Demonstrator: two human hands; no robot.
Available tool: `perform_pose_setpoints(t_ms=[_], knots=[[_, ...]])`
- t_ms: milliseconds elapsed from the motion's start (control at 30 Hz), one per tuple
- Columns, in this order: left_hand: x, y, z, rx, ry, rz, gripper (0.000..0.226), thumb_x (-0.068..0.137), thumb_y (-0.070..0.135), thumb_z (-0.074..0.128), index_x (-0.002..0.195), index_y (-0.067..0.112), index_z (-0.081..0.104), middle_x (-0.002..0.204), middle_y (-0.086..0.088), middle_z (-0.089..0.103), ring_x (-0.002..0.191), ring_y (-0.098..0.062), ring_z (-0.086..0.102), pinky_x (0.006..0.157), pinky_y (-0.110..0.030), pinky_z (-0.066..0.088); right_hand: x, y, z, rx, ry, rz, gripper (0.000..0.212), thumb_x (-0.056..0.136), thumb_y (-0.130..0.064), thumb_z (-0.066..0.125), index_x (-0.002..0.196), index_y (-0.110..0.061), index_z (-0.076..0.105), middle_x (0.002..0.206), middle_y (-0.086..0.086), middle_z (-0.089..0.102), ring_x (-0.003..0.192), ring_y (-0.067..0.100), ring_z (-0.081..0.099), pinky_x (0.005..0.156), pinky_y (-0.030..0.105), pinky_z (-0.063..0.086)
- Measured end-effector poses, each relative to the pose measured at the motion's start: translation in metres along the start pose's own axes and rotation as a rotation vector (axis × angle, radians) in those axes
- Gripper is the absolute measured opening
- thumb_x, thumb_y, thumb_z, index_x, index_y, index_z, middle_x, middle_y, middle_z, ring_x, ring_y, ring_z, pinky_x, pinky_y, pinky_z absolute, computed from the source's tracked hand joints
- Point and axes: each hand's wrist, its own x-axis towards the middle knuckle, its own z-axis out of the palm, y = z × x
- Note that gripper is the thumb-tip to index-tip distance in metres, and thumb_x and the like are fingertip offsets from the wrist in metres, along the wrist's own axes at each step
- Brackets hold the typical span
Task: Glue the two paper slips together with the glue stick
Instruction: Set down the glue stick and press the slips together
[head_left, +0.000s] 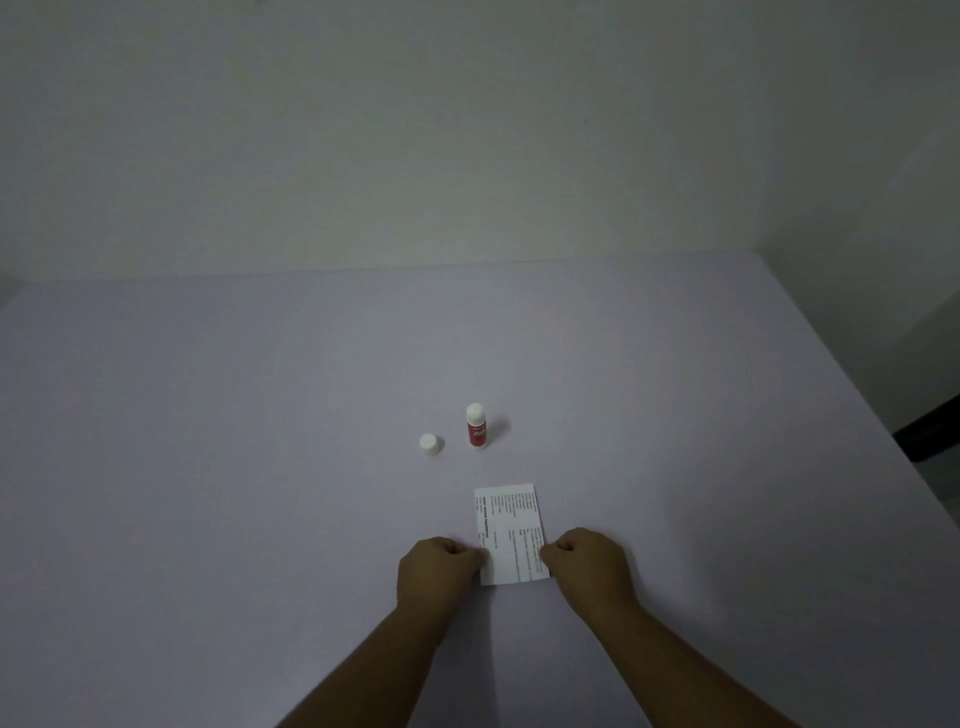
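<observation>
A white paper slip (511, 530) with printed text lies flat on the pale table. I see a single sheet outline and cannot tell whether a second slip lies under it. My left hand (436, 569) pinches its left edge near the bottom with curled fingers. My right hand (587, 564) pinches the right edge the same way. Beyond the paper a red glue stick (477, 427) stands upright, uncapped, with its white glue showing. Its white cap (429, 444) sits on the table just to the left of the stick.
The lavender table (234, 441) meets a plain wall at the back. Its right edge (852, 364) runs diagonally toward me, with a dark object (930, 431) beyond it.
</observation>
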Motion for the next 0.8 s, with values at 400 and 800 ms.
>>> perform_pose_setpoints(t_ms=[400,800], knots=[[0.006,-0.001,0.002,0.076,0.002,0.003,0.022,0.079,0.029,0.07,0.062,0.017,0.065,0.063,0.004,0.065,0.06,-0.009,0.059,0.05,-0.02,0.04,0.001,-0.004,0.001,-0.039,0.004,0.023,0.038,0.079,-0.021,0.059,0.044,-0.02,0.043,0.074,0.012,0.071,0.073,0.025,0.067,0.061,0.033,0.051],[0.012,-0.002,0.005,0.141,0.007,-0.011,0.023,0.078,0.032,0.07,0.06,0.02,0.063,0.066,0.005,0.065,0.066,-0.012,0.063,0.055,-0.022,0.046,0.004,-0.006,0.004,-0.065,-0.004,0.049,0.037,0.078,-0.02,0.059,0.045,-0.018,0.042,0.064,0.008,0.064,0.065,0.023,0.063,0.055,0.028,0.045]])
